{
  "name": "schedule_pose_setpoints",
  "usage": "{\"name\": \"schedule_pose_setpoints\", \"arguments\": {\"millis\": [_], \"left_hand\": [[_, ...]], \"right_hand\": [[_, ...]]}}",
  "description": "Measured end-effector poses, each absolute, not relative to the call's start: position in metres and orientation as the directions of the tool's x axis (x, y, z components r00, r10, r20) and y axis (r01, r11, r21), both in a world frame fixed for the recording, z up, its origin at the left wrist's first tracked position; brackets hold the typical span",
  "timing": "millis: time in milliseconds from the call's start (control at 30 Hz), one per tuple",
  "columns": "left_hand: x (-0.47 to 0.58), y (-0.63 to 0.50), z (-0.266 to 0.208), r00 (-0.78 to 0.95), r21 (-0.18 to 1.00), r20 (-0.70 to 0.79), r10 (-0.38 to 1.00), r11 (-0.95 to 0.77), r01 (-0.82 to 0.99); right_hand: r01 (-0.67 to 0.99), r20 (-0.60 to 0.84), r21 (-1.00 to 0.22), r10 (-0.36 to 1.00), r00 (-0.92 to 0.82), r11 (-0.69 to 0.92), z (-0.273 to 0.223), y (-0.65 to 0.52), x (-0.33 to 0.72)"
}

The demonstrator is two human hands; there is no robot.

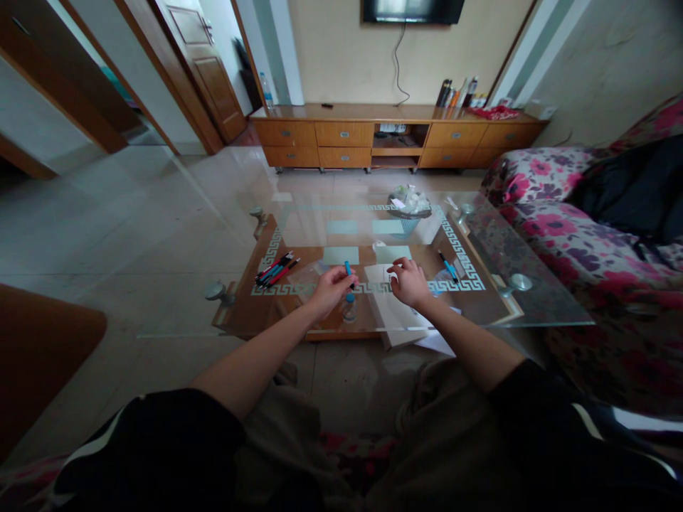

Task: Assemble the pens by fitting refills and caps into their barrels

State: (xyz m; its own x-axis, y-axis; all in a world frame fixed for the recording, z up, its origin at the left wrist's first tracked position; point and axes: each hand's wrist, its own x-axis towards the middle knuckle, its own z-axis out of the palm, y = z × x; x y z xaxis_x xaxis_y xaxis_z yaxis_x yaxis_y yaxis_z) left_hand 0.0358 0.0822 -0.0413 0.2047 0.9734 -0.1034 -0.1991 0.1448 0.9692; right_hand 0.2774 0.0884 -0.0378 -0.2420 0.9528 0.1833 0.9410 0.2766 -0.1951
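A glass-topped coffee table (pixel 496 263) with a white key-pattern border stood on a tiled floor before a long wooden cabinet (pixel 395 134). At its left lay one bundle of pens (pixel 276 270), red and dark, too tightly packed to count. The left hand (pixel 331 290) was closed around a single blue pen (pixel 348 270), held near upright over the glass, its lower part hidden by the fingers. The right hand (pixel 410 281) rested with curled fingers on a white sheet (pixel 388 304), gripping nothing visible. One more blue pen (pixel 448 266) lay further right. A basket (pixel 408 206) behind held pale crumpled items.
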Motion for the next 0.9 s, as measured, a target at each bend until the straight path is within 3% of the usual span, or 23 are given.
{"name": "schedule_pose_setpoints", "arguments": {"millis": [667, 900], "left_hand": [[0.036, 0.081, -0.041, 0.217, 0.97, -0.124, 0.968, 0.164, -0.181], [0.035, 0.082, -0.041, 0.224, 0.968, -0.123, 0.967, 0.166, -0.187]], "right_hand": [[0.954, 0.135, -0.165, 0.964, -0.231, 0.251, -0.035, 0.087, 0.271], [0.955, 0.027, -0.2, 0.975, -0.22, 0.221, -0.026, 0.08, 0.265]]}}
